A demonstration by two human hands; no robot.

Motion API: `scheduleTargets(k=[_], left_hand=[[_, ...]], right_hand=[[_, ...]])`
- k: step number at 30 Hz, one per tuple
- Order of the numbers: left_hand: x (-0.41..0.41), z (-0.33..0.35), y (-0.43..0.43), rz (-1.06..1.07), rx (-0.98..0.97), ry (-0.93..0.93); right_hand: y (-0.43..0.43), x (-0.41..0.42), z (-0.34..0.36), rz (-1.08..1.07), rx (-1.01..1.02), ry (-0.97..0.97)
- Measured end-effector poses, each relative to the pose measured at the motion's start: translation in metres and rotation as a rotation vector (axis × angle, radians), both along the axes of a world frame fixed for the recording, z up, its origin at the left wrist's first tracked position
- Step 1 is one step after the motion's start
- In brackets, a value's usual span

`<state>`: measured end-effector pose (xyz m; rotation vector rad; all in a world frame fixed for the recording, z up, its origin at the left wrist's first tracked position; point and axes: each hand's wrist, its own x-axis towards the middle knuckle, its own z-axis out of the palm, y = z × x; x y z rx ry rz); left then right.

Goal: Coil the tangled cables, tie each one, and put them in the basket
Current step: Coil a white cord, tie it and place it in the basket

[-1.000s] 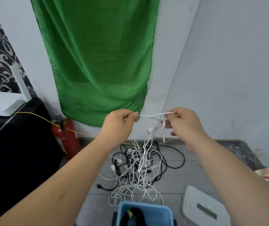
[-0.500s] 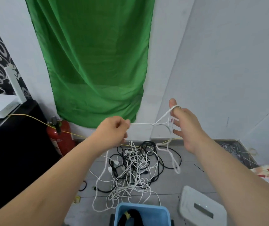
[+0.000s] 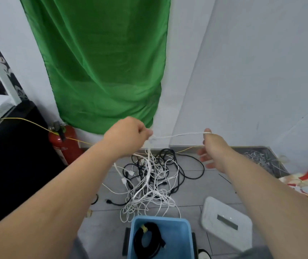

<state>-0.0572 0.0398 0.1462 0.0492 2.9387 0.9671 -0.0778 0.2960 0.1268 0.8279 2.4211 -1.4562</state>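
Note:
A white cable (image 3: pixel 177 135) stretches taut between my two raised hands. My left hand (image 3: pixel 129 135) pinches it in curled fingers, and from there it drops into the tangle. My right hand (image 3: pixel 214 148) pinches the other end between thumb and forefinger, its other fingers spread below. A tangle of white and black cables (image 3: pixel 153 180) lies on the grey floor under my hands. The blue basket (image 3: pixel 185 232) stands at the bottom centre and holds a coiled black cable (image 3: pixel 149 240) with a yellow tie.
A red fire extinguisher (image 3: pixel 65 143) stands by the wall at left, next to a black cabinet (image 3: pixel 15 156). A white flat box (image 3: pixel 226 223) lies right of the basket. A green cloth (image 3: pixel 101 62) hangs on the wall. A thin yellow wire (image 3: pixel 28 122) runs along the back.
My hands have drawn farther apart, pulling the white cable into a straight taut line. The loop that hung from my right hand is gone. The view shifted slightly.

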Motion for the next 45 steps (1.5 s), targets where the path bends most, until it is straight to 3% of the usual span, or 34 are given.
scheduleTargets(k=[3,6,8,10,13,16,18,21,23,28,30,33,36,38,40,45], left_hand=[[-0.011,-0.003,-0.028,0.267,-0.171,0.142],[-0.017,-0.001,-0.053,0.470,-0.056,0.271],[-0.019,0.003,-0.056,0.510,0.051,0.295],[-0.021,0.004,-0.044,0.488,0.307,0.213],[-0.016,0.004,-0.020,0.326,0.807,-0.071],[-0.010,0.004,-0.005,0.103,0.871,-0.172],[-0.007,0.006,0.001,0.018,0.918,-0.208],[-0.001,0.010,0.008,-0.076,0.994,-0.273],[0.003,0.013,0.012,-0.139,1.020,-0.323],[0.009,0.012,0.015,-0.174,1.063,-0.331],[0.007,0.012,0.012,-0.152,1.113,-0.279],[0.006,0.013,0.008,-0.157,1.215,-0.280],[0.010,0.017,0.006,-0.256,1.295,-0.422],[0.013,0.022,0.006,-0.275,1.243,-0.497],[0.014,0.026,0.006,-0.255,1.156,-0.494],[0.017,0.028,0.001,-0.301,1.151,-0.510]], right_hand=[[0.027,0.008,-0.022,-0.166,-0.093,-0.133],[0.052,0.018,-0.040,-0.210,0.026,-0.291],[0.060,0.023,-0.048,-0.128,0.092,-0.387],[0.059,0.028,-0.048,0.059,0.101,-0.505],[0.047,0.025,-0.044,0.241,0.112,-0.588],[0.026,0.015,-0.033,0.324,0.237,-0.498],[0.011,0.010,-0.026,0.373,0.247,-0.313],[-0.015,0.006,-0.010,0.464,0.030,-0.051],[-0.033,0.008,0.007,0.571,-0.112,0.019],[-0.059,0.017,0.042,0.761,-0.569,0.003],[-0.062,0.017,0.036,0.778,-0.545,-0.036],[-0.071,0.022,0.025,0.848,-0.317,-0.057],[-0.082,0.020,0.014,0.745,-0.187,0.077],[-0.083,0.015,0.007,0.623,-0.141,0.182],[-0.079,0.014,0.008,0.552,-0.164,0.215],[-0.076,0.019,0.013,0.612,-0.523,0.096]])
